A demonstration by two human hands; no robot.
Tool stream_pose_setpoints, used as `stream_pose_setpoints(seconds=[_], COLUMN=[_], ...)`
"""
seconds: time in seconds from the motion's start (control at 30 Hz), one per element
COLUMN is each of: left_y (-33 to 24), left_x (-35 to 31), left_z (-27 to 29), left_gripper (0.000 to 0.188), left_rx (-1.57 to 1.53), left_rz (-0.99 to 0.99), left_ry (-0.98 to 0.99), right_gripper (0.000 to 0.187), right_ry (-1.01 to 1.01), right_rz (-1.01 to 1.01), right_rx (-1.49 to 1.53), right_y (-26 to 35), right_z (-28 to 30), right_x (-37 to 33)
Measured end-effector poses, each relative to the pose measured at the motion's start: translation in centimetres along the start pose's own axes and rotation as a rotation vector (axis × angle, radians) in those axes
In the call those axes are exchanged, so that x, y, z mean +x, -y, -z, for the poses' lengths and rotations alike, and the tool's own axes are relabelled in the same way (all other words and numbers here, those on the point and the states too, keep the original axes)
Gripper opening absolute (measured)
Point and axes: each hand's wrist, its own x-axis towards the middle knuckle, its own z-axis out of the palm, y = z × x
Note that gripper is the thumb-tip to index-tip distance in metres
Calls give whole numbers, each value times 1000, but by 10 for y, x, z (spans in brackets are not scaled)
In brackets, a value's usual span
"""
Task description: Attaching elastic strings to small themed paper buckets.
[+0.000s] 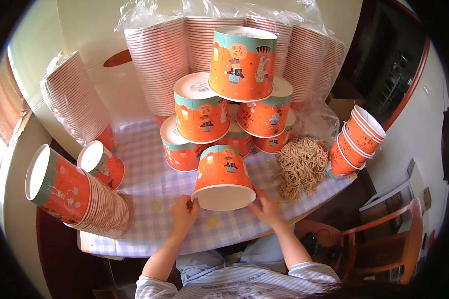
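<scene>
A large orange paper tub (224, 169) with a green band is tilted so its wide white rim and pale opening face me. My left hand (184, 217) grips the rim at its left side, and my right hand (267, 210) grips it at the right. Just behind it stands a pyramid of upside-down tubs: three at the bottom, two in the middle and a single tub (243, 65) on top. One middle tub (202, 112) rests at the left and another middle tub (265, 117) at the right. All carry printed cartoon figures.
A checkered tablecloth (157, 219) covers the table. On the left are a leaning tub stack (102, 207) and a single upturned tub (113, 169). Tall plastic-wrapped stacks (157, 65) line the back. Tangled beige string (302, 164) lies beside nested tubs (348, 149); a wooden chair (409, 234) stands right.
</scene>
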Motion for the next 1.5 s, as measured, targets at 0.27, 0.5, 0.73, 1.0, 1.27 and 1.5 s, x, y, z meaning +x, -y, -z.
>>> stream_pose_setpoints(seconds=[0.27,0.5,0.73,1.0,1.27,1.5], left_y=[1,6,18,-53,-51,-58], left_x=[2,-1,-15,-16,-8,-9], left_z=[-1,2,-1,-44,-101,-102], left_gripper=[16,31,45,67,76,74], left_rx=[-160,-140,89,11,-214,163], left_rz=[32,56,-481,-374,-117,-290], left_ry=[29,41,-321,140,191,161], right_gripper=[15,14,15,10,11,19], right_ry=[-122,144,81,-93,3,325], right_rz=[337,364,368,337,440,567], right_rx=[-732,-979,-616,76,258,476], right_y=[-27,-34,-21,46,97,124], right_z=[56,59,49,31,14,-50], right_x=[46,65,57,36,9,-27])
